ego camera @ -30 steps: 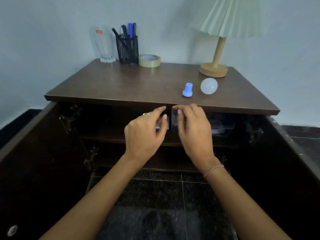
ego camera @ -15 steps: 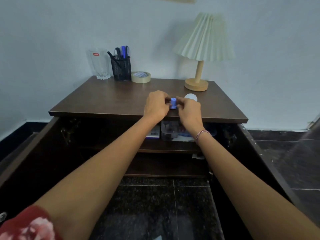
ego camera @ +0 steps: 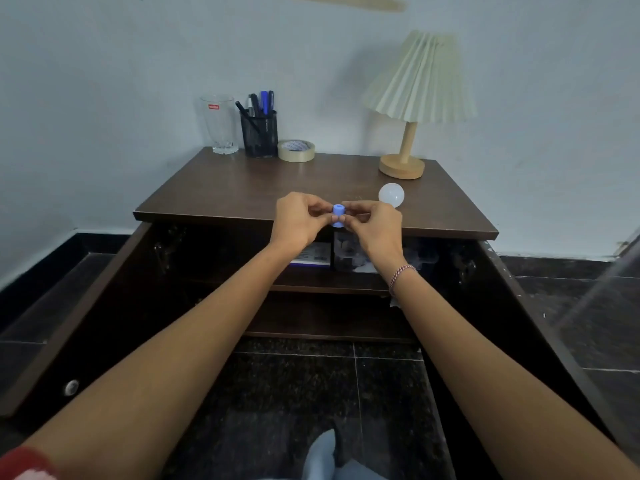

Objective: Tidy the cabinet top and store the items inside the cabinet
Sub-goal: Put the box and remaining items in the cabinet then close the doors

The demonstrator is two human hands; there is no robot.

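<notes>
A small blue plastic piece (ego camera: 338,213) is held at the front edge of the dark wooden cabinet top (ego camera: 242,192). My left hand (ego camera: 298,221) pinches it from the left and my right hand (ego camera: 372,226) pinches it from the right. A white round bulb (ego camera: 391,195) lies on the top just behind my right hand. Both cabinet doors stand open, and boxes (ego camera: 313,254) sit on the upper shelf inside, partly hidden by my hands.
At the back of the top stand a drinking glass (ego camera: 219,124), a black mesh pen holder (ego camera: 259,133) with pens, a roll of tape (ego camera: 296,150) and a table lamp (ego camera: 414,105). The open doors (ego camera: 79,323) flank me on both sides over a dark tiled floor.
Both hands came out of the cabinet's shelf, rose to the top's front edge and took hold of the blue piece. The view pulled back from the cabinet.
</notes>
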